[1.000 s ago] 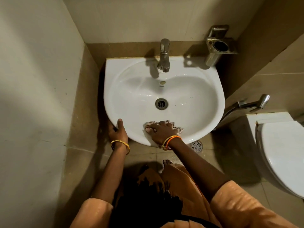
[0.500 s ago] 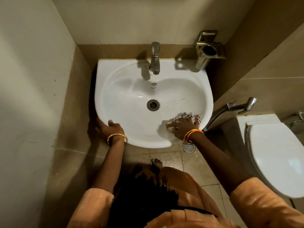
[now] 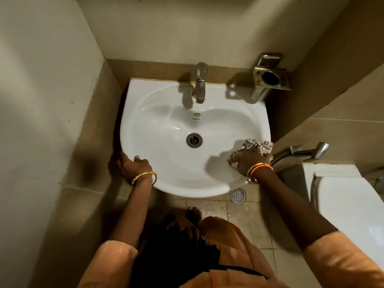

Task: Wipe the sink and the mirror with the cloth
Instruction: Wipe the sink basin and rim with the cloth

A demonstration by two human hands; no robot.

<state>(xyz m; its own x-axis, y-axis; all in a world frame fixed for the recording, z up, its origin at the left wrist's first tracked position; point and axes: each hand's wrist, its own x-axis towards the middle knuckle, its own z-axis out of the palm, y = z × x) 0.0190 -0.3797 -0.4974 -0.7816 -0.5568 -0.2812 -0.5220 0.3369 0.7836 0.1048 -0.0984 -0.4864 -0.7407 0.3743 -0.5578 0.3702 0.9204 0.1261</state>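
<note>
In the head view, a white wall-hung sink (image 3: 158, 129) is seen from above, boxed into a corner. A tiled wall stands close along the sink's left edge, the back wall with a brown ledge meets its rear edge, and another tiled wall runs close past its right rear corner. The front rim is curved and free, with tiled floor (image 3: 209, 206) open below it. A toilet (image 3: 351, 213) is set on the right, near the front right rim, with a health-faucet sprayer (image 3: 301, 152) lying in the gap between them.

The left hand (image 3: 133, 164) is wrapped over the front left rim, the thumb laid on top and the fingers curled under the edge, so the rim is gripped. A gold bangle (image 3: 144, 177) is worn at its wrist.

The checked cloth (image 3: 252, 148) is pressed on the right inner slope of the basin, just inside the right rim. It is held under the right hand (image 3: 248, 161), whose fingers are bent down onto it and bunch it; part of the cloth is spread beyond the fingertips toward the rim. Orange and gold bangles (image 3: 257, 171) are worn on that wrist.

The drain (image 3: 194, 140) lies well to the left of the cloth, with bare basin between. The tap (image 3: 200, 84) is mounted on the far rim, well beyond both hands. A steel tumbler holder (image 3: 270, 76) is fixed to the wall beyond the right hand. A floor drain (image 3: 238, 196) is seen below the front rim, near the right wrist.
</note>
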